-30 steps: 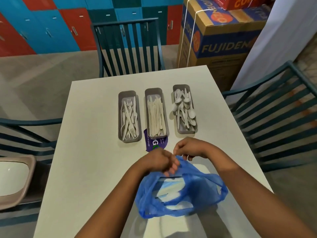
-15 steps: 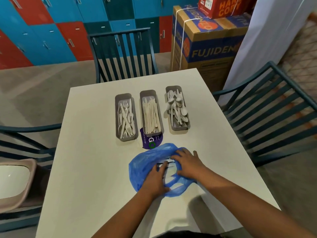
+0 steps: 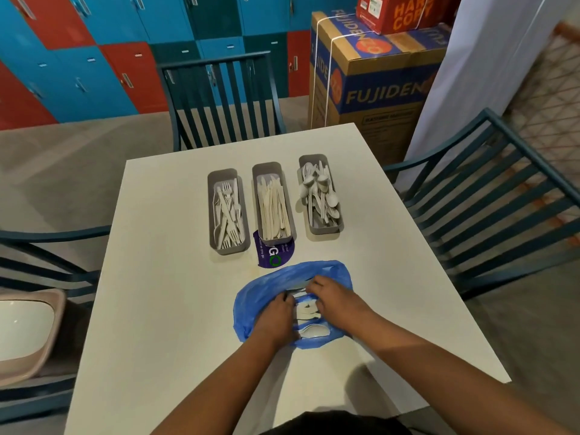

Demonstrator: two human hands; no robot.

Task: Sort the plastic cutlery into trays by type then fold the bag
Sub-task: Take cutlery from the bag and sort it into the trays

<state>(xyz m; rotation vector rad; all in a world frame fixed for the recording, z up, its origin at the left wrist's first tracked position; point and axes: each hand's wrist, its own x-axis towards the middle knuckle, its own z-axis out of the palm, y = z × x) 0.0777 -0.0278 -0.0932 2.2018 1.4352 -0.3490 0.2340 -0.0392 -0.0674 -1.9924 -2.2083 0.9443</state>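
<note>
Blue plastic bag (image 3: 260, 290) lies flattened on the white table (image 3: 157, 277), near edge centre, long axis running roughly L–R, open mouth facing up w/ white cutlery (image 3: 309, 329) showing inside. Left hand (image 3: 276, 318) rests on the bag's left half, fingers bent onto the plastic at the opening; can't tell if it's pinching or just pressing. Right hand (image 3: 332, 299) sits on the right half, fingers curled over the film at the mouth, appears to grip it.

3 grey trays beyond the bag, side by side, long axes pointing away from the person: fork tray (image 3: 226, 211) left, knife tray (image 3: 272, 204) mid, spoon tray (image 3: 320, 194) right. Purple sticker/label (image 3: 273, 254) lies betw. knife tray and bag, partly under the tray's near end.

Around: teal slatted chairs (image 3: 219, 95) at far, left & right sides; cardboard box (image 3: 373, 83) far right; red/blue lockers (image 3: 94, 58) behind; beige bin (image 3: 25, 334) at left.
</note>
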